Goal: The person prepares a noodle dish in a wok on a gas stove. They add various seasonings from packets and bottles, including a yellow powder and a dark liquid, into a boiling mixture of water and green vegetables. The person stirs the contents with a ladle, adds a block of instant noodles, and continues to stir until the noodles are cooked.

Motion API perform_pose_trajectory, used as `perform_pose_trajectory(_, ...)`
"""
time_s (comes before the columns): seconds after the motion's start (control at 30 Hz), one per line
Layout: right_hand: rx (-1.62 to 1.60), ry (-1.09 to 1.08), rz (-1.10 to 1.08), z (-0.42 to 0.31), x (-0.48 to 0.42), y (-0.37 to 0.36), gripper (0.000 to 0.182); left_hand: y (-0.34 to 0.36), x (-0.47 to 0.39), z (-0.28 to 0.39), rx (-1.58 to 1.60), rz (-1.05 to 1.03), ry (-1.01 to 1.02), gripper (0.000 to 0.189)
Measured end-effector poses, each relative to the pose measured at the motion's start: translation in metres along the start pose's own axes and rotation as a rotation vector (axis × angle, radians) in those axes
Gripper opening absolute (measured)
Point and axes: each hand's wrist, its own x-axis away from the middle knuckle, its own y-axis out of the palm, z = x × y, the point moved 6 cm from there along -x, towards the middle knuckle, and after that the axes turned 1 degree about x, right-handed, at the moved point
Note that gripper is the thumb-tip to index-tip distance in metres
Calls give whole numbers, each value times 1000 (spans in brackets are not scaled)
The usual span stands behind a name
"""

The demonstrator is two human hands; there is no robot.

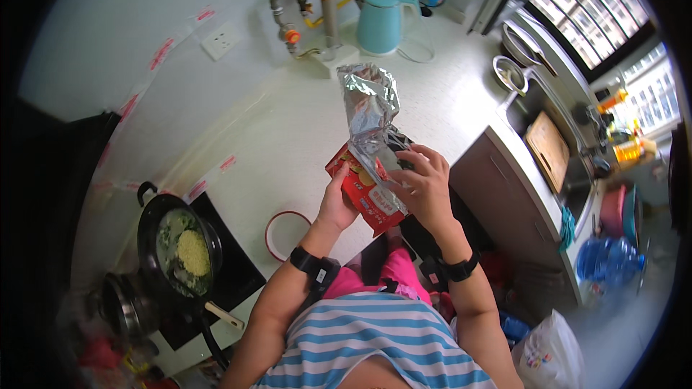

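My left hand grips the left side of a red printed food package. A torn silver foil wrapper stretches up from the package over the counter. My right hand is at the package's right side, fingers bent at the foil and a dark opening; whether they pinch anything is unclear. To the left, a black wok on the cooktop holds a pale block of noodles, leafy greens and cloudy liquid. A wooden-tipped utensil handle sticks out over the wok's rim.
A white bowl with a red rim stands near my left forearm. Behind are a turquoise electric kettle and pipes. On the right, a cutting board lies over the sink; a steel pot stands left of the wok.
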Motion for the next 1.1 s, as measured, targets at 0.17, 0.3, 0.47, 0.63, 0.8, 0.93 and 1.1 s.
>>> perform_pose_trajectory(0.17, -185, 484, 268, 43, 56, -59, 42, 10, -2, -47, 4, -109, -147, 46)
perform_pose_trajectory(0.3, -730, 895, 304, 76, 109, -65, 56, 14, -1, -85, -165, -146, -248, 45)
perform_pose_trajectory(0.47, -929, 1344, 400, 114, 189, -77, 73, 30, 14, -135, -456, -241, -314, 45)
perform_pose_trajectory(0.63, -999, 985, 578, 102, 254, -109, 36, 35, 31, -193, -542, -240, -458, 35)
perform_pose_trajectory(0.8, -434, 687, 241, 62, 305, -141, 43, 35, 51, -258, -322, -127, -653, 34)
perform_pose_trajectory(0.93, -421, 828, 144, 57, 376, -149, 45, 41, 75, -296, -291, -155, -721, 37)
perform_pose_trajectory(1.1, -668, 1048, 303, 59, 447, -162, 31, 31, 106, -338, -402, -168, -765, 39)
